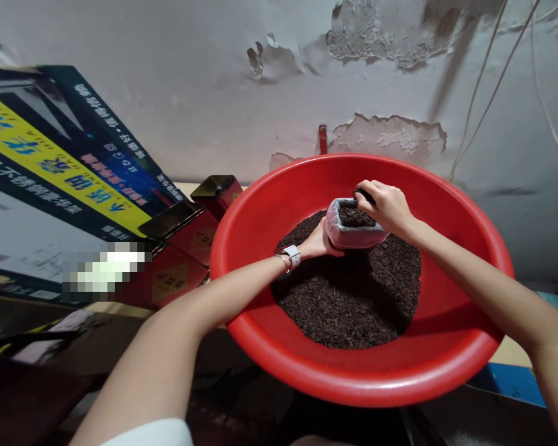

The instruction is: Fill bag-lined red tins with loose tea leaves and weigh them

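Observation:
My left hand (317, 241), with a white watch at the wrist, supports a small translucent plastic bag (357, 238) from its left side. The bag stands square-mouthed and upright, with dark dried tea leaves (353, 217) inside. Over its right rim, my right hand (385, 203) is closed in a pinch on some of the same dark leaves. Both hands are above a big red basin (363, 389), where a heap of loose tea leaves (344, 322) covers the bottom. The underside of the bag and some left fingers are hidden.
Left of the basin stand several dark red tins (181, 272) with black lids. Behind them leans a large printed box (74, 161). A peeling wall (204, 93) rises behind, with cords (486, 80) hanging at right. Something blue (516, 383) lies under the basin's right side.

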{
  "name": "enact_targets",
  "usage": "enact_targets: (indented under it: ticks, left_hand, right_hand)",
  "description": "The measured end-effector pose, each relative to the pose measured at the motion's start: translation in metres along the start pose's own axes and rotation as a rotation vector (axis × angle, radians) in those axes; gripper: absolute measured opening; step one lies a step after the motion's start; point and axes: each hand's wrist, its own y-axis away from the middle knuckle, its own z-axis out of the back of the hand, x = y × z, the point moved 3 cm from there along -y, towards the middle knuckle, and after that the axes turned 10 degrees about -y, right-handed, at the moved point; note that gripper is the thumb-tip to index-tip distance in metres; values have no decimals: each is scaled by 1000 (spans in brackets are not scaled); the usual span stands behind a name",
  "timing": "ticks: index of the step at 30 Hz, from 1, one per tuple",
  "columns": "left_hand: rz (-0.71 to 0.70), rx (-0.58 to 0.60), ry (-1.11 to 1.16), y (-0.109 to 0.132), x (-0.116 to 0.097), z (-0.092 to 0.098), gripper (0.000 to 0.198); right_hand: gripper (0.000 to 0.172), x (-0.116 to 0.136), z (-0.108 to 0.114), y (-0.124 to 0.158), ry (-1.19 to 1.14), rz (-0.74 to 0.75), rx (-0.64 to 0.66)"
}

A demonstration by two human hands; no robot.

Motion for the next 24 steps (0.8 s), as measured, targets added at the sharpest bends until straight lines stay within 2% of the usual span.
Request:
enact_targets:
  ticks: [4,5,7,9,11,13,14,15,18,19,22,24]
  left_hand:
    - [-38,37,-57,-1,0,-2,128]
    - [-30,35,-55,-1,2,-2,127]
    - [-23,37,-38,-1,5,-2,121]
    - [-23,41,-14,-1,7,-2,113]
    - [-8,38,-9,-1,10,-3,110]
    - [19,36,-19,-1,13,-3,110]
    - [28,36,-19,-1,14,-3,111]
    - [32,37,-13,-1,15,-3,111]
    - [24,50,14,-2,14,-2,113]
    - [24,57,17,-3,13,-2,112]
    - [42,74,19,-3,13,-1,109]
    - [53,43,41,-3,12,0,110]
  right_hand:
    - [40,-6,-14,3,-76,21,174]
    - [42,-8,-13,3,-104,8,183]
    - [50,-14,-3,-1,-168,-37,101]
    - [61,-26,12,-9,-236,-82,-44]
    - [65,-47,24,-16,-287,-142,-169]
    - [62,-75,27,-20,-333,-239,-204]
    - [59,-90,23,-18,-367,-295,-156]
    - [58,-105,17,-15,-403,-343,-55]
    - [62,-139,-11,8,-380,-393,338]
    - [61,-146,-18,17,-337,-387,409]
    - [38,-157,-30,30,-150,-422,450]
    - [26,-156,-35,29,-57,-462,526]
